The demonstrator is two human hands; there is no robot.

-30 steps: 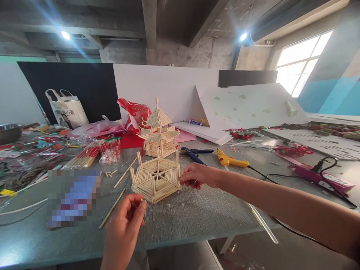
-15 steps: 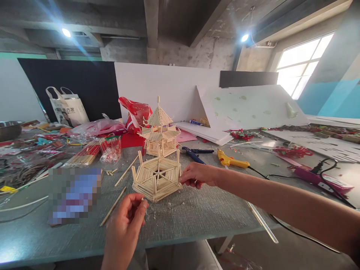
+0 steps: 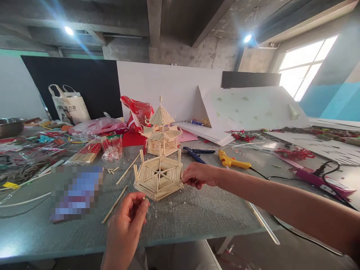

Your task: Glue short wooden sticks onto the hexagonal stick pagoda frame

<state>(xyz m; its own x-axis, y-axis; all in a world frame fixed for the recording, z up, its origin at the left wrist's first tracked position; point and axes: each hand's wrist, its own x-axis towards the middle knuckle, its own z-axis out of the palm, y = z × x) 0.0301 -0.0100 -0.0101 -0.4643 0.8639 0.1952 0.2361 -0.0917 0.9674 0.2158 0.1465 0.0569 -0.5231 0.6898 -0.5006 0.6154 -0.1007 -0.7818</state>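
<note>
Grey ribbed tabletop [image 3: 194, 217] stood in a bare concrete room, paned window [image 3: 306, 65] at right, tall white board [image 3: 165, 82] along the back. In front of me sat the hexagonal platform of pale wooden sticks [image 3: 150, 178], my right hand [image 3: 198, 175] touching its right corner, pinching or not I couldn't tell, while my left hand [image 3: 129, 217], near its front edge, pinched a small pale stick piece [image 3: 144, 198]. Close behind, a tiered pale-stick pavilion [image 3: 162, 137] crowded the far side; dark blue pliers [image 3: 205, 151] and a yellow glue gun [image 3: 232, 162] lay rightward, loose slender sticks [image 3: 114, 204] leftward.
</note>
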